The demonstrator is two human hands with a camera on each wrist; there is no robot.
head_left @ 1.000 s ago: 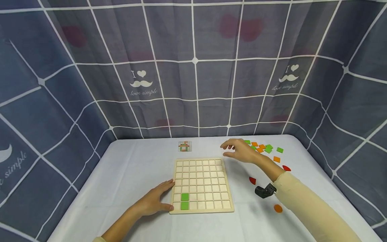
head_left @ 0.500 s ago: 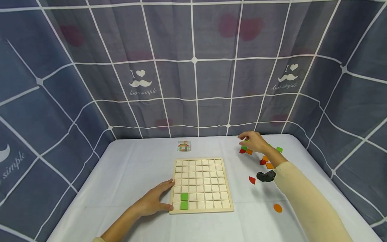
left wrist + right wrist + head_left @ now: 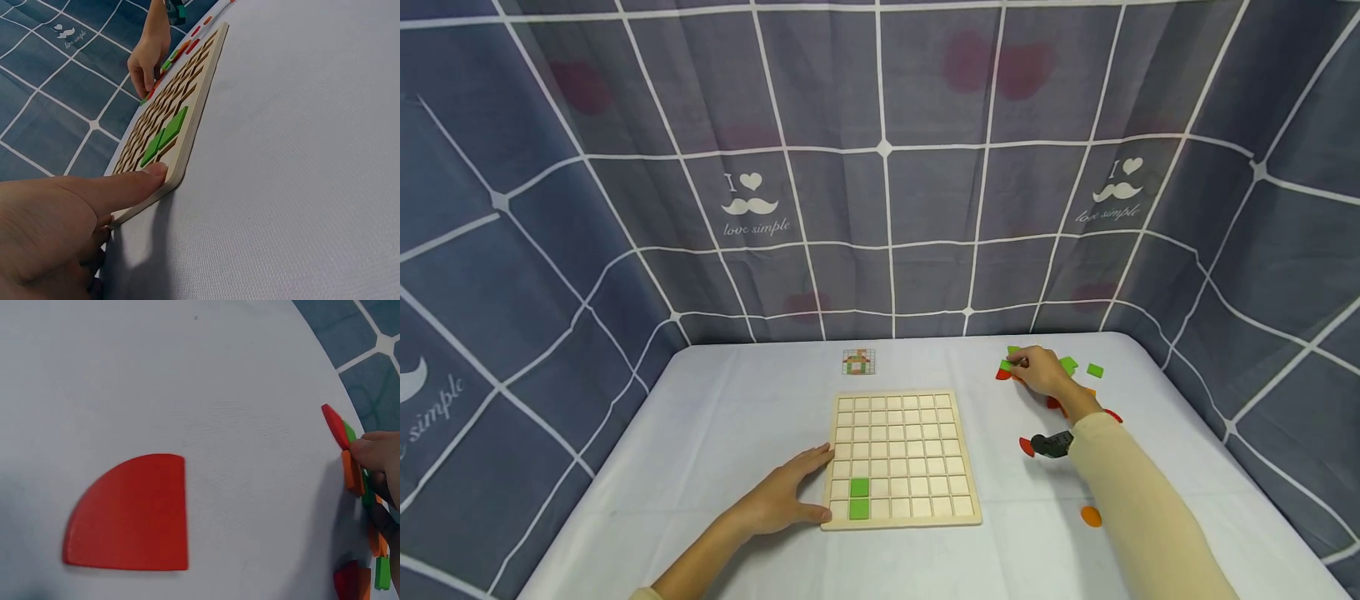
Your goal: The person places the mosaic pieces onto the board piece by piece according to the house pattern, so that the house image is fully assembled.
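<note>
A pale wooden grid board [image 3: 902, 450] lies on the white table, with two green square tiles [image 3: 859, 487] set in its lower left cells. My left hand [image 3: 778, 496] rests at the board's left side, thumb [image 3: 140, 187] on the near corner and fingers spread along the edge. At the back right, my right hand [image 3: 1041, 369] is lowered over a heap of coloured pieces. Its fingertips are right at a green square tile [image 3: 1005, 365] beside a red piece [image 3: 1002, 375]; I cannot tell if they pinch it. In the right wrist view, its thumb overlaps the green and orange tiles [image 3: 353, 474].
A small picture card [image 3: 858, 362] lies behind the board. A red quarter-circle piece [image 3: 134, 519] and an orange round piece [image 3: 1091, 517] lie under the right arm. A loose green tile [image 3: 1095, 371] sits farther right. A grid-patterned curtain [image 3: 925, 200] surrounds the table.
My right hand has moved right and then down, from beside the heap to the pieces at its left end. The left hand and the board have stayed in place.
</note>
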